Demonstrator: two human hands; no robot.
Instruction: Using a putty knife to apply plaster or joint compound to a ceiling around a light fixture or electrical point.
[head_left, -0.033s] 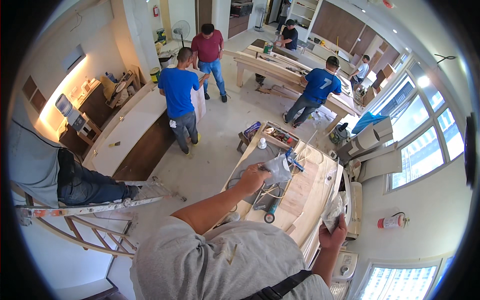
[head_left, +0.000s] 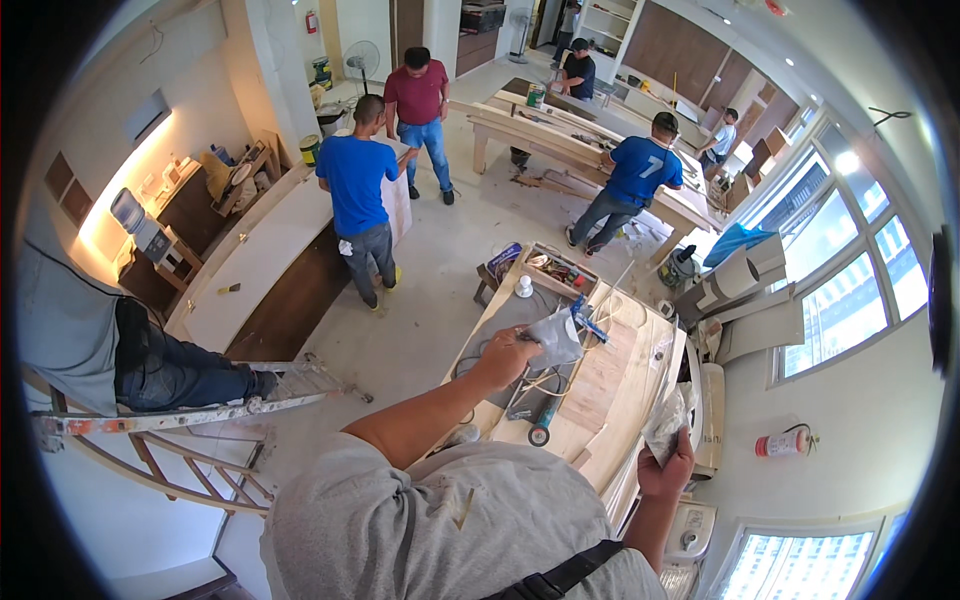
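Note:
My left hand [head_left: 508,357] is closed on the edge of a grey plastic bag [head_left: 556,338], held out over the workbench [head_left: 610,390]. What the bag contains, I cannot make out. At the bench's right side, my right hand [head_left: 667,465] grips a crumpled clear plastic bag [head_left: 665,425] with pale contents. Below the grey bag lie looped cables and a teal cylindrical power tool [head_left: 545,420] with a dark round end. A blue clamp-like tool [head_left: 590,322] rests just beyond it.
A wooden toolbox [head_left: 560,270] and a white bulb-shaped thing [head_left: 524,287] stand at the bench's far end. On the left, a person's legs [head_left: 180,365] rest on a ladder [head_left: 200,412]. Several people work farther off, around a long wooden table [head_left: 560,135]. A fire extinguisher [head_left: 783,443] hangs at right.

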